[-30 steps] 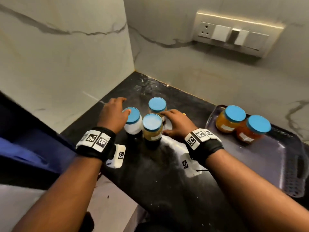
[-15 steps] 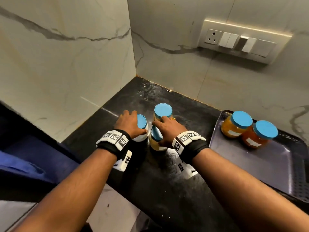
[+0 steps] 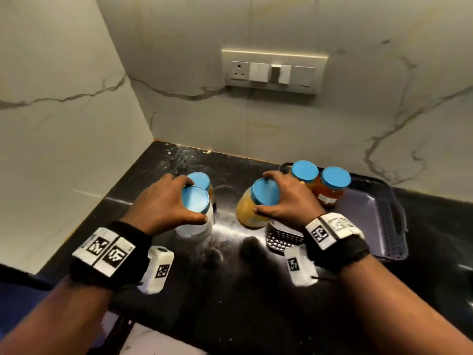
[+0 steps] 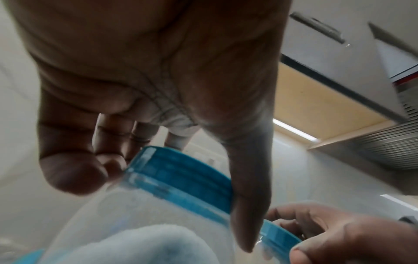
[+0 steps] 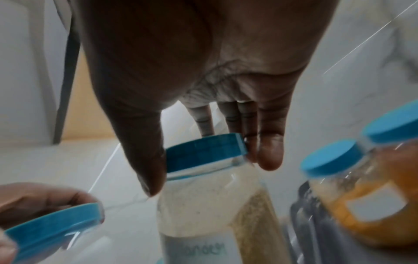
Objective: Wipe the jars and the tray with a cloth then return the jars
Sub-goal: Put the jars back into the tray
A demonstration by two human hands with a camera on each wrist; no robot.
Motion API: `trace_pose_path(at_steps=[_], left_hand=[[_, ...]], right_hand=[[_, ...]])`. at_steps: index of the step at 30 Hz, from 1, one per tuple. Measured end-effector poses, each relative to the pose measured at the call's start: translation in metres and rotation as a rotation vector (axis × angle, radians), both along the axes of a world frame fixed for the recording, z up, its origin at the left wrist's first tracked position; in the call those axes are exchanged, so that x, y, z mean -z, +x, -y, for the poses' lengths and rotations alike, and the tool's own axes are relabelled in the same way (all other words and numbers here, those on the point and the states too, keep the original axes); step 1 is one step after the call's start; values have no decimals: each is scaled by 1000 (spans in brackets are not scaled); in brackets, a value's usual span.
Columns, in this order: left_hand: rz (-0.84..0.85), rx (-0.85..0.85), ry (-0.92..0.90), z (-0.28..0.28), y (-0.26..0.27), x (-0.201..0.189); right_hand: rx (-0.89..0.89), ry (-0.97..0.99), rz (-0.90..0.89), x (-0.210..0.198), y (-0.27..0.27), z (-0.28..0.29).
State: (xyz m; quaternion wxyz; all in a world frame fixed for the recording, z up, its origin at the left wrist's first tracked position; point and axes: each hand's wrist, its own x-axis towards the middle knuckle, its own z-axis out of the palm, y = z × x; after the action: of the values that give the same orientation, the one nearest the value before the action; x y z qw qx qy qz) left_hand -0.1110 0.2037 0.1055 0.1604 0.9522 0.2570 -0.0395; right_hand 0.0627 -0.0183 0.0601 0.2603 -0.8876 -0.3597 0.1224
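My left hand (image 3: 195, 199) grips a white-filled jar (image 3: 194, 228) by its blue lid, seemingly just above the black counter. A third blue-lidded jar (image 3: 201, 178) stands right behind it. Near the tray's left end, my right hand (image 3: 261, 192) holds a tilted, yellowish jar (image 3: 245, 213) by the lid, off the counter. Two orange jars (image 3: 304, 172) (image 3: 335, 180) stand in the far left corner of the grey-purple tray (image 3: 371, 216). The left wrist view shows thumb and fingers clamped on the lid (image 4: 181, 180). In the right wrist view the yellowish jar (image 5: 203, 205) hangs beside the orange jars (image 5: 361, 205). No cloth shows.
Marble walls close the corner behind and to the left. A switch panel (image 3: 273, 71) sits on the back wall. The counter (image 3: 230, 303) ends at a front edge near my left forearm. The tray's perforated handle (image 3: 281, 239) lies under my right wrist.
My right hand has taken the front yellowish jar by its lid and carried it right toward the tray. My left hand has closed on the white jar's lid and raised it slightly.
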Motion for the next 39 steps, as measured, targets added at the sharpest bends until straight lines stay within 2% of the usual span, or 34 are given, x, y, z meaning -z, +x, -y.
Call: trace_pose_path(at_steps=[4,9,13,18,26,30,36,39], left_hand=[[66,200,20,50,51,-21],[55,395,74,113,131,-9],[17,457,57,146,187,11],[-41,442,69,171,234,38],[-119,450,123,180,264,66],[-160,461,137,181,265,73],[-218,487,174,186,255,80],[-193,482,206,186,246,86]], right_hand=[[212,-52,100,-22,33,81],[402,-169,128,-32,79,160],[453,-259,108,-12,121,186],[411,-328,97,16,163,183],[313,-338,43,51,185,171],[287,-328,59,48,180,174],[361,-173,176,36,168,187],[360,-130,209,30,161,186]])
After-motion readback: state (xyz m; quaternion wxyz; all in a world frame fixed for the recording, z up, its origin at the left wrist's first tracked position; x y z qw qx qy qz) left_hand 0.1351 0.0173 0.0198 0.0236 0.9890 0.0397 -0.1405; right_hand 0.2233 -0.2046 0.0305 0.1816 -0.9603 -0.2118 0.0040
